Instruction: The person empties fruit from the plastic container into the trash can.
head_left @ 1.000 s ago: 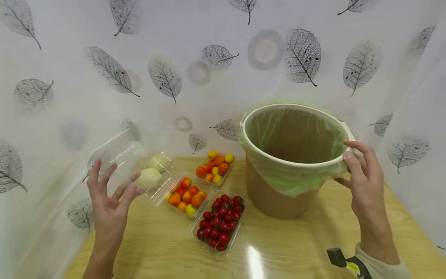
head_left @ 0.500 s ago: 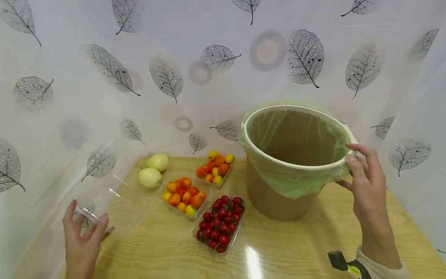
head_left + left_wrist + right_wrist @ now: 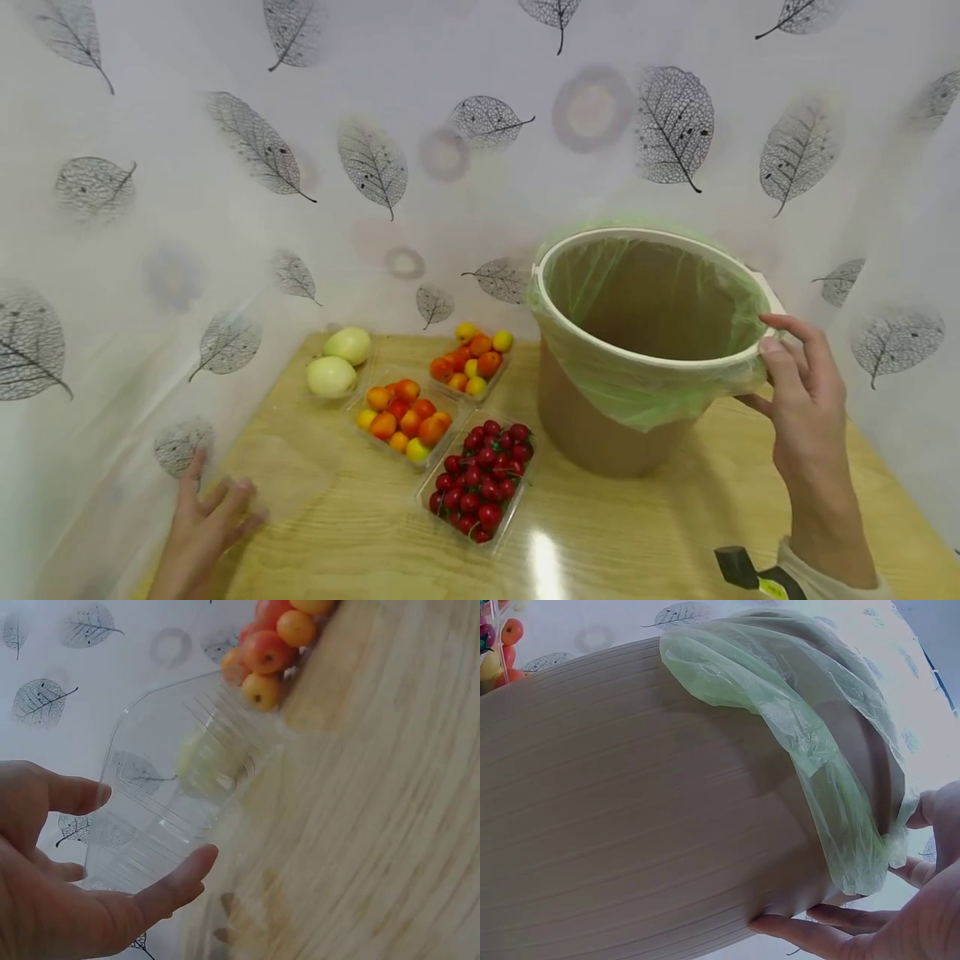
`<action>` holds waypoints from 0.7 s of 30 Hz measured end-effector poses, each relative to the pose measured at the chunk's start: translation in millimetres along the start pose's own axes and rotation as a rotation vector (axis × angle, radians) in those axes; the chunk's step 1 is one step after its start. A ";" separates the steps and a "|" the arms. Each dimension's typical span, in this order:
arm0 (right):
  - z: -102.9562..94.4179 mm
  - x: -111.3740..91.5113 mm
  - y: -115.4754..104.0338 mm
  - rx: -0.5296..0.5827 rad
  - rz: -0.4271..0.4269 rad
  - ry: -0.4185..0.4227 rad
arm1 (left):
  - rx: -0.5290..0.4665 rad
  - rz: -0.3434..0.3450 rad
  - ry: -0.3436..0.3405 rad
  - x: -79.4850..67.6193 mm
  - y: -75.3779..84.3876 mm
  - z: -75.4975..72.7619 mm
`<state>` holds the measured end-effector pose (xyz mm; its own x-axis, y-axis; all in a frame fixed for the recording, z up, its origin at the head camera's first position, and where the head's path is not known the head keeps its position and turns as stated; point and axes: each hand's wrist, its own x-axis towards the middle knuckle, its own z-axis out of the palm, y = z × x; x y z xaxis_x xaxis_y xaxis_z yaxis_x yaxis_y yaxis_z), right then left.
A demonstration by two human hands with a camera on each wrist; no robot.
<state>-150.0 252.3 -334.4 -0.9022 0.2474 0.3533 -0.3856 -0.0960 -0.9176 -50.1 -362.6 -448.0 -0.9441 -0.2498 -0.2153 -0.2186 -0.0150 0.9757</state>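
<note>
Slippage looks like the likeliest trouble: the clear plastic container is thin and smooth, and the left hand appears to grip it at one end only, its fingers spread wide apart and set on that edge. It hangs at the left side of the wooden table, near the leaf-print plastic curtain, and in the head view it almost vanishes against the wood, so a careless swing could snag the curtain or nudge the two pale green melons, which are round and apt to roll. On the other side the right hand is clamped on the white rim of the brown bin, pinching the green liner bag along with it; a hard pull there might tip the bin or drag the liner off. Between the hands sit boxed red cherries and small orange and yellow fruits, with a second such lot behind. Any low, straight path from container to bin would run into these, and then into the bin's tall wall
</note>
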 end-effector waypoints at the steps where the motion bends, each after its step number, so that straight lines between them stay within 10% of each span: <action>1: -1.0 -0.7 0.0 0.002 0.003 0.004 | 0.001 0.000 -0.012 1.3 -2.4 -0.6; 9: -0.5 -2.7 0.6 0.018 0.006 0.006 | 0.167 -0.012 0.060 3.8 -5.0 1.7; 15: 1.7 -3.1 0.5 0.008 0.009 0.010 | 0.592 0.366 0.400 -13.5 8.7 21.7; 18: 1.1 -2.0 0.6 0.004 0.007 0.015 | 0.597 0.542 0.536 -21.1 19.7 44.0; 21: 0.0 0.0 0.2 0.001 0.002 0.013 | 0.538 0.634 0.495 -28.3 28.7 68.4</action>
<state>-150.2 252.3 -334.6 -0.9004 0.2599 0.3490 -0.3841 -0.0977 -0.9181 -46.5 -289.8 -416.7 -0.7416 -0.4398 0.5066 0.0961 0.6777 0.7291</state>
